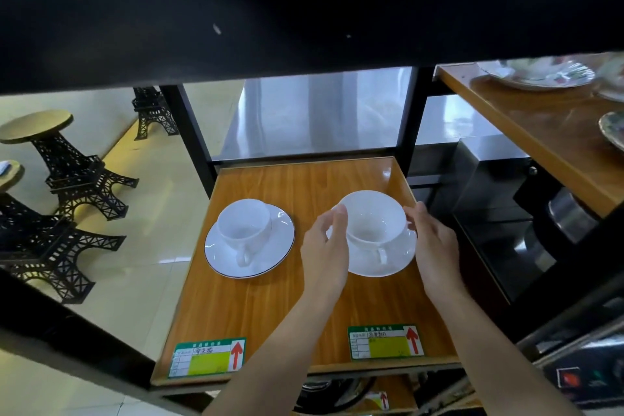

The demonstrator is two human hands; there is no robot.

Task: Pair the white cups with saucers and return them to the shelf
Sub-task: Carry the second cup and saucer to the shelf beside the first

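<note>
Two white cups stand on white saucers on the wooden shelf [256, 307]. The left cup [243, 226] sits on a dark-rimmed saucer [270, 257], handle toward me. The right cup [371, 218] sits on a plain saucer [388, 263]. My left hand [326, 246] touches this saucer's left edge and my right hand [434, 243] its right edge, fingers curled on the rim. Whether the saucer rests on the shelf or is lifted is unclear.
A black shelf board [304, 10] overhangs close above. Two green price labels [207, 356] mark the shelf's front edge. Right: a wooden shelf [540, 132] with patterned plates [540, 73] and a black appliance [499, 213]. Left: black tower-shaped stands [77, 172] on the floor.
</note>
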